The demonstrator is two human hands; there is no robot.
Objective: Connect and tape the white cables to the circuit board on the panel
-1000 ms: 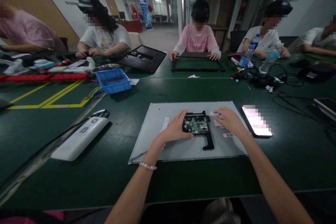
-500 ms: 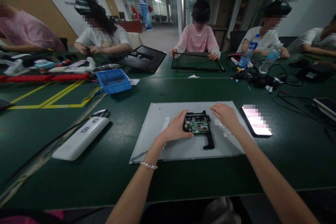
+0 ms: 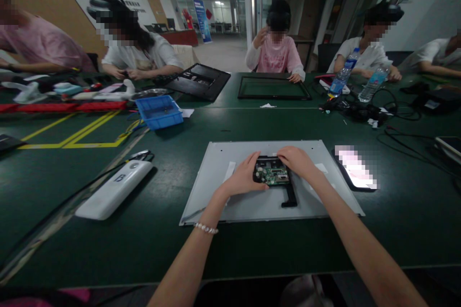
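Note:
A green circuit board (image 3: 274, 175) sits in a black plastic frame (image 3: 290, 196) on top of a flat grey-white panel (image 3: 205, 187). My left hand (image 3: 245, 175) is closed around the left side of the frame, fingers at its far edge and thumb at its near edge. At the frame's upper right corner, my right hand (image 3: 297, 159) has its fingers bent together on the black plastic. Its fingertips partly hide that corner, and I cannot make out any small part between them. One arm of the frame extends toward me at the lower right.
Left of the panel lies a white power bank (image 3: 115, 189) with a cable. A lit phone (image 3: 355, 168) rests close to the panel's right edge. Beyond are a blue basket (image 3: 160, 117), a black bezel (image 3: 273, 97), a laptop shell (image 3: 201, 81) and water bottles (image 3: 374, 81). Several people sit opposite.
My right hand has moved left and slightly down, from beside the frame onto its upper right corner. My left hand keeps its hold. The person opposite has raised one hand from the bezel.

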